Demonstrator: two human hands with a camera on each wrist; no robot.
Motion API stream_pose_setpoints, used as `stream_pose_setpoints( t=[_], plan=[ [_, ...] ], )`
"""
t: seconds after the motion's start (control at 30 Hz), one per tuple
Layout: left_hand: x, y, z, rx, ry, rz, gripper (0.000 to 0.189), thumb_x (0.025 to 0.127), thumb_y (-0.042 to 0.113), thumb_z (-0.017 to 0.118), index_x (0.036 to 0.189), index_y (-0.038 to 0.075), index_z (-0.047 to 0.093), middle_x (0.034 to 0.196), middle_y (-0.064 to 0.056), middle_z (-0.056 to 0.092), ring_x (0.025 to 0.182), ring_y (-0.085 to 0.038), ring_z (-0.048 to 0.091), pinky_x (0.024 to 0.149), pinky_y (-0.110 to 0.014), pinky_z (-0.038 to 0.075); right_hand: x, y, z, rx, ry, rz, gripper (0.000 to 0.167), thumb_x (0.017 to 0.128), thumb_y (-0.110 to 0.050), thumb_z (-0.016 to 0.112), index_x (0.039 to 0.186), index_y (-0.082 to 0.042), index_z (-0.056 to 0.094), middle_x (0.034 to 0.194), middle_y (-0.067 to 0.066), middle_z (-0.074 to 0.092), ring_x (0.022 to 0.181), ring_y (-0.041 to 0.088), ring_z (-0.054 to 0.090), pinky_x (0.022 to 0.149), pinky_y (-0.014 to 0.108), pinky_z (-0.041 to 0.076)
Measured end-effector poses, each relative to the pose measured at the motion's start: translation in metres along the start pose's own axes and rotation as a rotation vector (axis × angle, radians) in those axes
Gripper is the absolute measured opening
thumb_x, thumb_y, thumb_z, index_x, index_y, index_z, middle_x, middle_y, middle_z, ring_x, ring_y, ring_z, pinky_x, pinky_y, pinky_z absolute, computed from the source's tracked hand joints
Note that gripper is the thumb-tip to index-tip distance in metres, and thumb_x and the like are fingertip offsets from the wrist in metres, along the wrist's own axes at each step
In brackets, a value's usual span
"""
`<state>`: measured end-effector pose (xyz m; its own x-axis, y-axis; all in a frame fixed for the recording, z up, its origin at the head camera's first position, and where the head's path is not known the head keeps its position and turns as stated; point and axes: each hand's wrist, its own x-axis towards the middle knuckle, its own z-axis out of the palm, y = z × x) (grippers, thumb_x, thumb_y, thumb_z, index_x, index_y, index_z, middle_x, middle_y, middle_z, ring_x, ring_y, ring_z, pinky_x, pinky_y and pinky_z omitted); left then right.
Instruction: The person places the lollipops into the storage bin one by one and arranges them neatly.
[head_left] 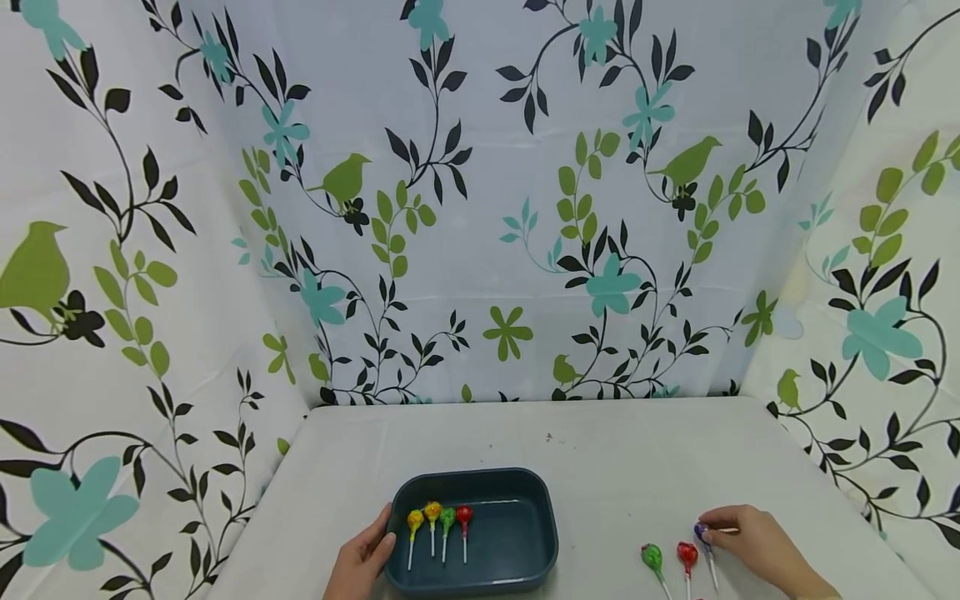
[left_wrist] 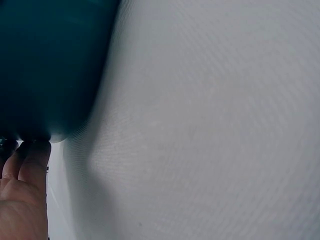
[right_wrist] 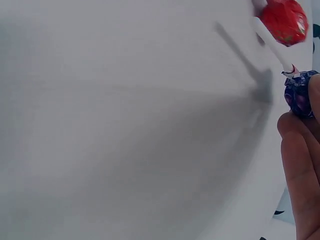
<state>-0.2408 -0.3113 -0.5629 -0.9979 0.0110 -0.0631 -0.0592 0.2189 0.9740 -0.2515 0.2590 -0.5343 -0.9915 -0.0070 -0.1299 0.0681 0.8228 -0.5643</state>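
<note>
In the head view a dark blue tray [head_left: 517, 575] lies on the table, with a row of yellow, green and red lollipops [head_left: 447, 518] at its left side. My left hand [head_left: 362, 557] holds the tray's left edge, and its fingers [left_wrist: 35, 162] touch the tray's outer wall in the left wrist view. Off to the right, my right hand [head_left: 761, 546] pinches a purple-wrapped lollipop [right_wrist: 298, 95] by its round head, the white stick pointing away from the fingers. Beside it on the table are a red lollipop [head_left: 687, 553] and a green lollipop [head_left: 652, 557].
The white-covered table [head_left: 600, 467] stretches between the tray and the loose lollipops. A patterned curtain [head_left: 480, 208] with leaves and birds hangs behind the table and along both sides. A bit of another red thing shows at the bottom edge of the head view.
</note>
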Motion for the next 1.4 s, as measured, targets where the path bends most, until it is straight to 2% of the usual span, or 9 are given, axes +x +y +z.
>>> stream_pose_setpoints(
  t=[0.23,0.4,0.5,0.6,0.8,0.93,1.13,1.4],
  plan=[
    [-0.001,-0.003,-0.001,-0.031,-0.007,0.003,0.055,0.106,0.015,0.055,0.152,-0.008,0.037,0.158,-0.027,0.034,0.146,-0.047,0.035,0.103,-0.046,0.055,0.008,-0.020,-0.036,-0.025,0.055,-0.056,0.031,0.090,-0.017,0.077,0.113,0.004,0.074,0.106,0.014,0.077,0.098,0.030,0.074,0.083,0.046,0.064],
    [0.001,-0.003,-0.001,-0.018,-0.007,-0.003,0.055,0.107,0.018,0.055,0.152,-0.008,0.038,0.158,-0.028,0.034,0.146,-0.048,0.035,0.103,-0.047,0.055,0.014,-0.040,-0.061,-0.050,0.093,-0.107,0.032,0.093,-0.018,0.075,0.116,0.005,0.073,0.108,0.016,0.077,0.101,0.034,0.074,0.085,0.050,0.064],
    [0.002,-0.003,-0.001,-0.016,-0.009,-0.002,0.055,0.107,0.019,0.055,0.152,-0.007,0.038,0.158,-0.028,0.034,0.146,-0.049,0.035,0.102,-0.048,0.056,0.016,-0.051,-0.068,-0.050,0.109,-0.135,0.032,0.094,-0.018,0.074,0.117,0.004,0.073,0.110,0.017,0.076,0.102,0.034,0.073,0.085,0.050,0.064],
    [0.002,-0.003,-0.002,-0.014,-0.005,-0.003,0.055,0.107,0.019,0.055,0.152,-0.007,0.039,0.158,-0.028,0.035,0.145,-0.049,0.036,0.102,-0.049,0.056,0.020,-0.064,-0.066,-0.039,0.111,-0.161,0.031,0.094,-0.018,0.074,0.117,0.003,0.073,0.111,0.017,0.076,0.102,0.033,0.073,0.085,0.049,0.064],
    [-0.001,-0.002,-0.006,-0.005,0.001,0.004,0.056,0.107,0.021,0.055,0.152,-0.007,0.039,0.158,-0.027,0.035,0.146,-0.048,0.036,0.103,-0.049,0.055,0.034,-0.107,-0.038,0.025,0.084,-0.229,0.026,0.094,-0.014,0.074,0.115,0.000,0.075,0.112,0.014,0.076,0.101,0.030,0.074,0.086,0.047,0.065],
    [-0.001,-0.001,-0.008,0.009,-0.015,0.017,0.057,0.107,0.023,0.055,0.153,-0.007,0.038,0.159,-0.027,0.035,0.147,-0.048,0.034,0.106,-0.046,0.054,0.046,-0.142,-0.008,0.079,0.068,-0.286,0.021,0.092,-0.011,0.075,0.111,-0.003,0.077,0.110,0.012,0.077,0.099,0.027,0.075,0.085,0.043,0.065],
    [-0.001,-0.001,-0.005,0.008,-0.013,0.079,0.053,0.106,0.016,0.056,0.151,-0.008,0.041,0.157,-0.027,0.038,0.147,-0.045,0.036,0.109,-0.041,0.051,0.059,-0.196,0.038,0.144,0.003,-0.361,0.015,0.091,-0.012,0.076,0.106,-0.008,0.079,0.107,0.007,0.078,0.098,0.024,0.075,0.083,0.041,0.066],
    [-0.001,-0.004,-0.004,-0.008,-0.016,0.125,0.051,0.106,0.012,0.055,0.150,-0.010,0.041,0.156,-0.028,0.038,0.146,-0.046,0.036,0.110,-0.039,0.049,0.067,-0.255,0.090,0.103,-0.100,-0.504,0.016,0.092,-0.015,0.076,0.106,-0.008,0.079,0.103,0.004,0.078,0.095,0.019,0.074,0.086,0.041,0.065]
  ],
)
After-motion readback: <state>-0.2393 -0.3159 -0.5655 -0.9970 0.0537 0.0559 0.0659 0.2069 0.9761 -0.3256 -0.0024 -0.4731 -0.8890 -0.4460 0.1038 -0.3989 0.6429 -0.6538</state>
